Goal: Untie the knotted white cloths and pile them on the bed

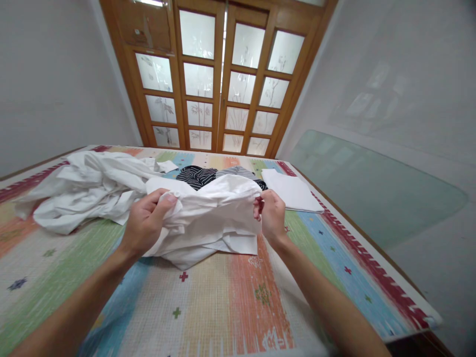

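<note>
A crumpled white garment (211, 218) is lifted slightly above the striped colourful mat (223, 302). My left hand (147, 220) grips its left edge, fingers and thumb pinched into the cloth. Over on the garment's right edge, my right hand (270, 214) is closed on the fabric. The lower part of the garment rests on the mat between my forearms.
A heap of white clothes (85, 188) lies at the left. Behind the held garment sits a black-and-white striped garment (197, 176). A folded white cloth (290, 191) lies at the right. Wooden glass-paned doors (219, 84) stand behind; a glass sheet (372, 193) leans against the right wall.
</note>
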